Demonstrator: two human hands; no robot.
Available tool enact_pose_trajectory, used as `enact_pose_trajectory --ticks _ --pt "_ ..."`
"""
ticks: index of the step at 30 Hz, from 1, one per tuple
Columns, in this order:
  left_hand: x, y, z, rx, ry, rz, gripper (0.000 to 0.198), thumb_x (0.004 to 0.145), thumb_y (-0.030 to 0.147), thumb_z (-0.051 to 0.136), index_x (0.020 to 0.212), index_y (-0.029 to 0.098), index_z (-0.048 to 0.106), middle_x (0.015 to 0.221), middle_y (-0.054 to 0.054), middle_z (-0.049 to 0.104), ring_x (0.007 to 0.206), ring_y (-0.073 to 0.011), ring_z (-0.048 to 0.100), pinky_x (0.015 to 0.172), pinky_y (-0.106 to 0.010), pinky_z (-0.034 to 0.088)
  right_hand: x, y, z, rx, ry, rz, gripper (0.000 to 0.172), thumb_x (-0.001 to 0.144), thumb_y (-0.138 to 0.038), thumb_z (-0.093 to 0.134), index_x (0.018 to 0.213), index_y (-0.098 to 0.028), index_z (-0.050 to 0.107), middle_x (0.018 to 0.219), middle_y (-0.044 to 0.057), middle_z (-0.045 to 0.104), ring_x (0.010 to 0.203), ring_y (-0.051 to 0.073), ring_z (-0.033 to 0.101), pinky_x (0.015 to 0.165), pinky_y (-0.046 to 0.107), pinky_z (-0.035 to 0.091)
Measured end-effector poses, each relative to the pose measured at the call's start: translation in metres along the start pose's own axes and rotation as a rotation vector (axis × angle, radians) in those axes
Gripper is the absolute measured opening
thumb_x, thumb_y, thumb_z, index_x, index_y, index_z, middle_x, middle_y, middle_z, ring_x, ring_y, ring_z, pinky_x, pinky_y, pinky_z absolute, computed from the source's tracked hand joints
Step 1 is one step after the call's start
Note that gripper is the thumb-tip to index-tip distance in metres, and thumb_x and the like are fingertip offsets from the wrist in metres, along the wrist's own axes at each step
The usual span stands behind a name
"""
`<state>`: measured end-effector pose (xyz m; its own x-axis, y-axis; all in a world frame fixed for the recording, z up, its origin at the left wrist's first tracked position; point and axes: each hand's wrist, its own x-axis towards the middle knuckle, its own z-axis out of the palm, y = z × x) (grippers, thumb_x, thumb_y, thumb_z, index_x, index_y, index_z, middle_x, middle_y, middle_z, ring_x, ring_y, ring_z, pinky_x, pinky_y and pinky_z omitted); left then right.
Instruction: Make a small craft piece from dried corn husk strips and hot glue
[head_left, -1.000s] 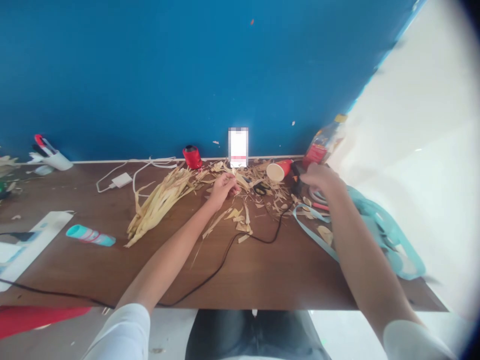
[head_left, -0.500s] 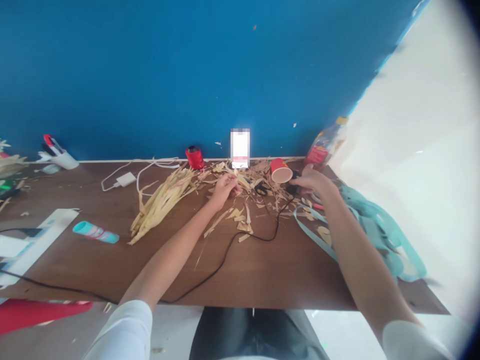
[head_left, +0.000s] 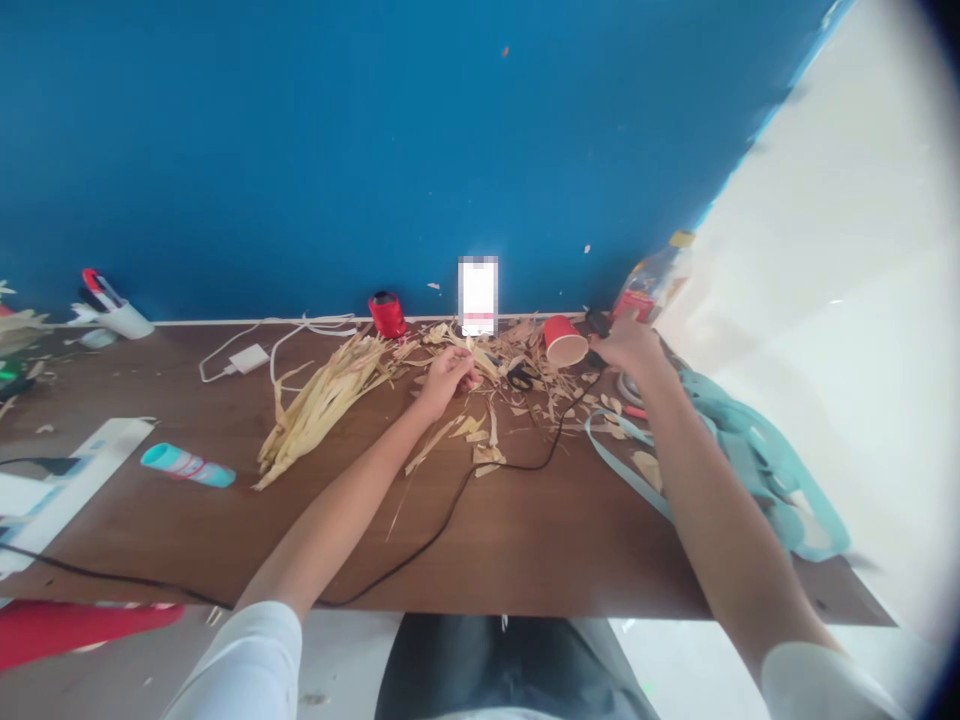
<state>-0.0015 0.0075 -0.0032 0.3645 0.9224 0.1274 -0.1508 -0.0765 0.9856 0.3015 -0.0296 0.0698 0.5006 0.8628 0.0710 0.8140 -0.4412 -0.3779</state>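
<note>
My left hand (head_left: 450,380) is closed in a pinch over the husk scraps, with a small pale piece of corn husk (head_left: 470,344) at its fingertips. At the right, my right hand (head_left: 628,345) is wrapped round a black corded tool (head_left: 598,324), mostly hidden by the fingers. Just left of that hand, a red paper cup (head_left: 565,343) lies on its side, its mouth facing me. Dry husk scraps (head_left: 517,345) are strewn between the hands, and black-handled scissors (head_left: 519,377) lie among them.
A bundle of corn husks (head_left: 322,410) lies left of my left arm. A lit phone (head_left: 478,297) leans on the blue wall by a red can-shaped object (head_left: 387,315). The black cord (head_left: 442,530) crosses the brown table. A plastic bottle (head_left: 645,285) and teal strap (head_left: 750,440) are at right.
My right hand has shifted slightly up and right with the black corded tool, which shows more above the fingers. The paper cup has moved slightly right. My left hand stays nearly still.
</note>
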Motion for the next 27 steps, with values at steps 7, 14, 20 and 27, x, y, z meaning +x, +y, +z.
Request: enact_pose_trajectory --ticks 7,14,20,27 --pt "-0.001 0.002 0.001 -0.013 0.008 -0.025 0.029 0.080 0.040 0.064 0.090 0.014 0.054 0.065 -0.002 0.066 0.053 -0.0082 0.056 0.052 -0.019 0.043 -0.012 -0.025 -0.018 0.347 0.167 -0.138 0.058 0.070 -0.046 0.070 0.114 -0.021 0.042 0.084 0.004 0.062 0.076 0.025 0.063 0.072 0.043 0.051" --pt "0.000 0.000 0.000 -0.002 0.007 -0.014 0.030 0.081 0.041 0.062 0.087 0.012 0.060 0.065 -0.003 0.065 0.053 -0.0079 0.055 0.053 -0.019 0.042 -0.030 -0.052 -0.017 1.213 -0.241 -0.155 0.040 0.062 -0.034 0.080 0.091 -0.020 0.055 0.080 0.002 0.061 0.068 0.015 0.061 0.051 0.024 0.048" --pt "-0.002 0.003 0.001 0.004 -0.015 0.004 0.029 0.081 0.041 0.062 0.086 0.012 0.063 0.065 -0.003 0.065 0.055 -0.0084 0.057 0.055 -0.020 0.043 -0.044 -0.063 -0.010 1.411 -0.638 -0.007 0.020 0.067 -0.021 0.073 0.077 -0.017 0.056 0.070 0.003 0.059 0.063 0.014 0.058 0.055 0.025 0.052" --pt "-0.003 0.003 0.001 0.014 0.006 -0.007 0.032 0.078 0.044 0.065 0.082 0.012 0.061 0.066 -0.003 0.066 0.054 -0.0085 0.057 0.053 -0.020 0.043 -0.059 -0.077 0.017 1.424 -0.741 -0.091 0.015 0.073 -0.025 0.065 0.067 -0.018 0.054 0.058 -0.001 0.053 0.044 0.007 0.038 0.056 0.024 0.051"
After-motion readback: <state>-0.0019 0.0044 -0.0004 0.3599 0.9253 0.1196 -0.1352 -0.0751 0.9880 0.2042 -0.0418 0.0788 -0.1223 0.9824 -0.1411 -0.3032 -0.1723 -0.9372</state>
